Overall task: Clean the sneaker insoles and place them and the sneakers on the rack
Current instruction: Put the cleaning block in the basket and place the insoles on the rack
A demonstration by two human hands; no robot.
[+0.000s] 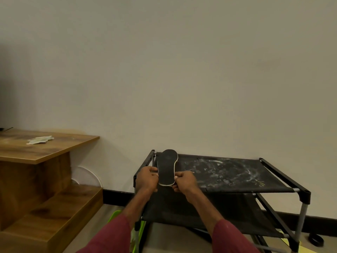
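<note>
Evidently the placing step is in hand: a black insole point(167, 167) with a pale edge sits just below the middle of the frame, held over the left end of the rack point(273, 189), its toe pointing away toward the wall point(182, 70). The left hand point(146, 178) pinches the insole's left edge near the heel, thumb on top and fingers curled beneath, and the right hand point(184, 180) pinches the opposite edge in the same way, so both are closed on it. Whether the insole already rests on the rack's top shelf or hangs just above it I cannot tell. The dark fabric of that shelf carries whitish smears toward the right of the frame. No sneakers and no second insole are in view. At the left of the frame stands a stepped wooden table point(54, 148) with a crumpled pale cloth point(40, 139) on its top. The next move, as I judge it, calls for laying the insole flat near the left rail, easing both pinches off together so that it does not slide, and leaving room beside it for its pair and the sneakers.
</note>
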